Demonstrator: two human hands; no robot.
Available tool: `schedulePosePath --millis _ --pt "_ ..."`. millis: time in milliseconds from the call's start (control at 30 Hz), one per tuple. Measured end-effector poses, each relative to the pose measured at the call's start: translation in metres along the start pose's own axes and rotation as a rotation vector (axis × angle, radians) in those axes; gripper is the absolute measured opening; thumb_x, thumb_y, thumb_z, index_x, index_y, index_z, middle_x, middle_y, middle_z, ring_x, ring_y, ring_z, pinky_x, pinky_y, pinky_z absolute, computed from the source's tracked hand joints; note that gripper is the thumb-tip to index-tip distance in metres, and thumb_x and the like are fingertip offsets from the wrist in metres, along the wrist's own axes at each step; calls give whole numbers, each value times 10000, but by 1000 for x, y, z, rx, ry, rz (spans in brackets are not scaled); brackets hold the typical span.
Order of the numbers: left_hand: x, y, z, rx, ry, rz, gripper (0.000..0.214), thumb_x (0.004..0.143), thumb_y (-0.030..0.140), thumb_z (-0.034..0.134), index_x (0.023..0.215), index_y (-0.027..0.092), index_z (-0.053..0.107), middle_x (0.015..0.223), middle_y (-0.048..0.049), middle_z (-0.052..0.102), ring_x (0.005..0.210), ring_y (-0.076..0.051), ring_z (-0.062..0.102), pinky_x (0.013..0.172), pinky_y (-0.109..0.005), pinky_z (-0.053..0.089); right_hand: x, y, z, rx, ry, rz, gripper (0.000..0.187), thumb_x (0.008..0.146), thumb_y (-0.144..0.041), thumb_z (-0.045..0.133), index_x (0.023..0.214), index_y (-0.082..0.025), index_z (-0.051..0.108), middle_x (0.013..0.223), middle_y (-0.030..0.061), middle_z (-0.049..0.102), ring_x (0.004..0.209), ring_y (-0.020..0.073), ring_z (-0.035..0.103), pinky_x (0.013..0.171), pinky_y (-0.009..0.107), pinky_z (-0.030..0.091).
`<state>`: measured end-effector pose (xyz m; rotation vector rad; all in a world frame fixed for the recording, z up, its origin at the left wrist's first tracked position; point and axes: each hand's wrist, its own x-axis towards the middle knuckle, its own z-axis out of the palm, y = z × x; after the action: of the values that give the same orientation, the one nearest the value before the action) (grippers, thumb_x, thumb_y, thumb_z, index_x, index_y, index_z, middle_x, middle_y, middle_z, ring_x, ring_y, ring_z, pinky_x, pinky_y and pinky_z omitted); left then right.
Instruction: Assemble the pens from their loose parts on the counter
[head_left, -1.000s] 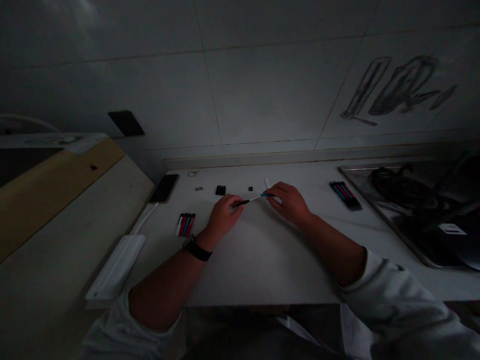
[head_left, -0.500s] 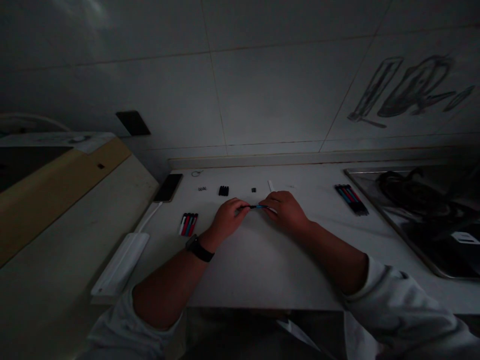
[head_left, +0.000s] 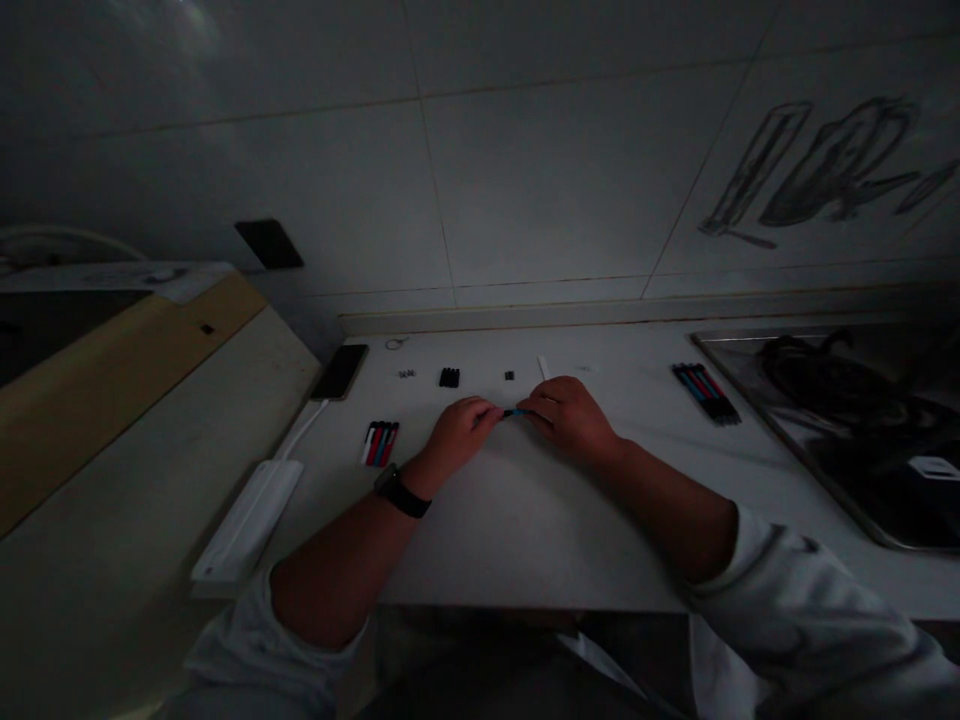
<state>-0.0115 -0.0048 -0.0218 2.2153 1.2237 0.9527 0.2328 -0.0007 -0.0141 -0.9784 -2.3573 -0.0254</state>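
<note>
Both my hands meet over the middle of the white counter, pinching a slim black and blue pen (head_left: 515, 412) lying level between them. My left hand (head_left: 461, 430), with a black watch at the wrist, grips the black end. The blue part and the far end are in the closed fingers of my right hand (head_left: 570, 420), which hide much of it. Small black pieces (head_left: 450, 378), a smaller dark pair (head_left: 509, 375) and several tiny springs (head_left: 406, 374) lie beyond. Left of my hands rest several white, red, blue and black pen barrels (head_left: 380, 444).
Several dark pens with coloured parts (head_left: 705, 393) lie at the right, beside a metal-rimmed stove (head_left: 817, 480). A phone (head_left: 340, 372) and a white power strip (head_left: 247, 520) stand at the left. A white strip (head_left: 544, 368) lies behind my right hand.
The view has shifted slightly. Both hands keep their hold on the pen, and my left fingers sit a little closer to my right ones.
</note>
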Motion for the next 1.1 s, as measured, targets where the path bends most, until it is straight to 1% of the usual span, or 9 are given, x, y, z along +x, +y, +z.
schedulePosePath --millis 133,333,433,567,800,867,967,1033,1100 --pt "1 1 -2 -34 38 53 22 935 232 704 942 216 718 925 -38 704 892 -196 673 849 -356 544 1 -2 -1 25 -29 12 270 1034 -337 563 1136 -246 797 971 101 753 927 249 656 918 415 431" --pt "1 -4 -6 -50 105 56 283 905 308 759 1166 233 679 1054 -64 701 956 -202 665 892 -370 542 2 -3 -4 61 -1 50 272 1028 -341 565 1094 -233 806 987 116 760 914 255 673 918 421 442" --pt "1 -4 -9 -32 52 45 144 990 352 642 1005 219 695 969 -49 692 921 -196 656 878 -363 528 2 -1 -5 64 8 50 271 1030 -356 570 1095 -245 808 1004 115 762 925 259 673 923 426 441" --pt "3 -4 -9 -21 -17 78 291 1047 336 529 817 204 651 859 -37 653 857 -190 632 821 -345 513 1 0 -4 36 -1 24 274 1037 -345 560 1121 -247 801 1026 110 761 949 260 667 929 428 434" --pt "4 -4 -8 -27 63 111 72 941 242 691 889 203 661 922 -38 665 904 -198 634 848 -352 515 2 -2 -3 64 -34 35 265 1028 -329 562 1119 -232 792 958 102 756 925 259 666 932 434 448" --pt "5 -6 -8 -44 115 83 63 931 227 697 884 202 662 921 -37 668 909 -197 640 852 -350 519 2 -1 -5 60 14 75 287 1006 -373 611 1212 -233 754 1026 110 754 975 282 666 959 458 459" --pt "6 -10 -9 -97 222 10 56 919 214 698 880 202 659 929 -34 672 908 -189 649 851 -339 531 2 3 -7 92 194 220 460 959 -420 676 1377 -232 642 1152 139 726 1077 320 655 989 499 486" --pt "7 -14 -9 -135 285 -37 54 914 218 701 881 204 661 930 -32 672 905 -185 649 849 -333 537 2 8 -7 141 312 323 455 959 -404 667 1378 -234 619 1169 140 715 1081 313 666 983 501 512" --pt "8 -17 -8 -164 320 -69 53 912 230 706 885 203 669 925 -32 672 899 -184 647 846 -331 536 2 11 -7 186 361 369 365 967 -374 647 1304 -234 652 1156 129 722 1054 293 688 971 487 533"
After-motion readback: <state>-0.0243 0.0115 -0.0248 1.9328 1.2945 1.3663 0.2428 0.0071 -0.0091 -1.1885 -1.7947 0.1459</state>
